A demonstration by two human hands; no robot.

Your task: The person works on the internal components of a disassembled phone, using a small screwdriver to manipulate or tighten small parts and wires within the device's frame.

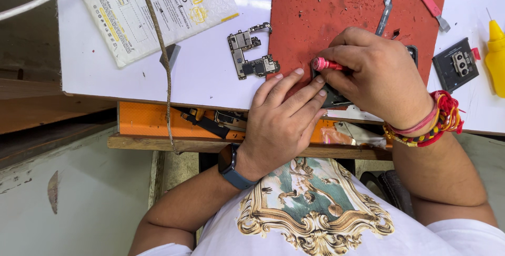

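Green circuit board (252, 51) lies removed left of dark phone body (332, 95); right hand (376, 74) pinches red-handled screwdriver (326, 65) there, left hand (281, 122) flat, fingers spread, bracing; disassembly judged unfinished.

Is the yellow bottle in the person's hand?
No, the yellow bottle stands alone at the table's right edge, while the right hand holds a red screwdriver.

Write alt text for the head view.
The right hand holds a red-handled screwdriver over a dark phone body on a red work mat, while the left hand steadies it. A bare circuit board lies on the white table.
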